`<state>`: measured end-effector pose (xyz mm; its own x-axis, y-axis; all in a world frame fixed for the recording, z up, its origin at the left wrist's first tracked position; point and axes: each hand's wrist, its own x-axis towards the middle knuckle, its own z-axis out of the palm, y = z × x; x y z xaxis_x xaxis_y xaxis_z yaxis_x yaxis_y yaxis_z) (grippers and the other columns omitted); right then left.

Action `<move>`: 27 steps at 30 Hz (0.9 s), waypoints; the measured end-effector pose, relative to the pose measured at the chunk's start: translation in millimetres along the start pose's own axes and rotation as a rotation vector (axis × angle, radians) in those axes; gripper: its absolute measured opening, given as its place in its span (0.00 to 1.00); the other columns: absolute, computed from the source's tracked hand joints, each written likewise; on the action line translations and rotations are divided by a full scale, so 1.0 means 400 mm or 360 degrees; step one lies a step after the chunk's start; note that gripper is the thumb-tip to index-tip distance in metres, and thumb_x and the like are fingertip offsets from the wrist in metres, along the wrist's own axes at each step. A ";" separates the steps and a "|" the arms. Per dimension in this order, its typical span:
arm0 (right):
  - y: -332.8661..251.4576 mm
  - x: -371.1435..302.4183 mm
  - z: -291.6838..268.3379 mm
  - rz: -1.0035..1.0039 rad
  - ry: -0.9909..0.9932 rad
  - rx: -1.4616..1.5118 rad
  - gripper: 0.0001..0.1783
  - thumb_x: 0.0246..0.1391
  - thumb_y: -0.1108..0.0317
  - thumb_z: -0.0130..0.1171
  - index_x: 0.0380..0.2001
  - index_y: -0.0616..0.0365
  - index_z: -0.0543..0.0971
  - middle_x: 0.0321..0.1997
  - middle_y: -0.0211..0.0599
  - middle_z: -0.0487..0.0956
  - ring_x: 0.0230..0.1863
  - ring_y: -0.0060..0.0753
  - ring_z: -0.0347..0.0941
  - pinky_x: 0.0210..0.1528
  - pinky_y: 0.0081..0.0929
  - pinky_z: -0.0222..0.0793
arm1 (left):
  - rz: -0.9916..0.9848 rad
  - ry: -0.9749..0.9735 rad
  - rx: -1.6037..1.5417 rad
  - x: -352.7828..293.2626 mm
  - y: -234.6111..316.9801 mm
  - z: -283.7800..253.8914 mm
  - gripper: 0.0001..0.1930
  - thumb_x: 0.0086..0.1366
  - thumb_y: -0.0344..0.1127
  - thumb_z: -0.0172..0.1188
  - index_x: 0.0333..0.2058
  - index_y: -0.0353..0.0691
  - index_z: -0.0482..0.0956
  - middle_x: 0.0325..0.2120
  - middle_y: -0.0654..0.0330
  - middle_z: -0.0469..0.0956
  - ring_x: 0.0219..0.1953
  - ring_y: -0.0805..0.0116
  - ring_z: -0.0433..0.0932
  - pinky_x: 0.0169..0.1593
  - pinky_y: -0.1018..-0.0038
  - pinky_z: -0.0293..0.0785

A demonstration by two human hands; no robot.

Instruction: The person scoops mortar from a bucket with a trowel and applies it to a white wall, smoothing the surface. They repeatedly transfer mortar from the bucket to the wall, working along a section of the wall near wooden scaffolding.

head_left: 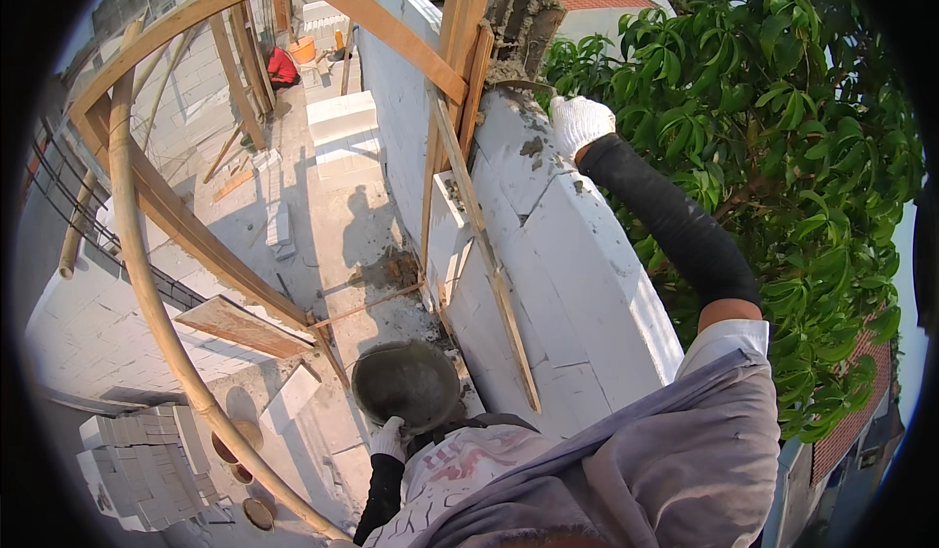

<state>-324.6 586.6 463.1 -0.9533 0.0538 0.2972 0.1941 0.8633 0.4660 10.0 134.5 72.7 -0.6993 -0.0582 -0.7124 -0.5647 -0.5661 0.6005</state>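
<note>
The wall (591, 266) stands between the basin (405, 382) and the tree (753, 147)

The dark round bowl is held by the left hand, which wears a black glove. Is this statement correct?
Not quite: the glove is white, not black, as the head view shows. The left hand does hold the dark round bowl.

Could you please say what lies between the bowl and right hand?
The head view shows a wooden strip and the white wall between the bowl and right hand.
</note>
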 end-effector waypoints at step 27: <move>-0.016 -0.022 0.046 0.0185 -0.0230 0.0391 0.22 0.62 0.63 0.60 0.57 0.59 0.81 0.52 0.48 0.86 0.52 0.49 0.85 0.43 0.51 0.84 | -0.0175 -0.0131 0.0293 0.081 0.037 -0.097 0.24 0.61 0.21 0.62 0.54 0.47 0.71 0.37 0.56 0.80 0.34 0.59 0.83 0.32 0.64 0.85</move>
<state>-321.9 589.8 442.2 -0.9544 0.2152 0.2067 0.2589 0.9417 0.2148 -4.2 92.4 44.5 -0.6585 0.0671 -0.7496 -0.7045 -0.4054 0.5825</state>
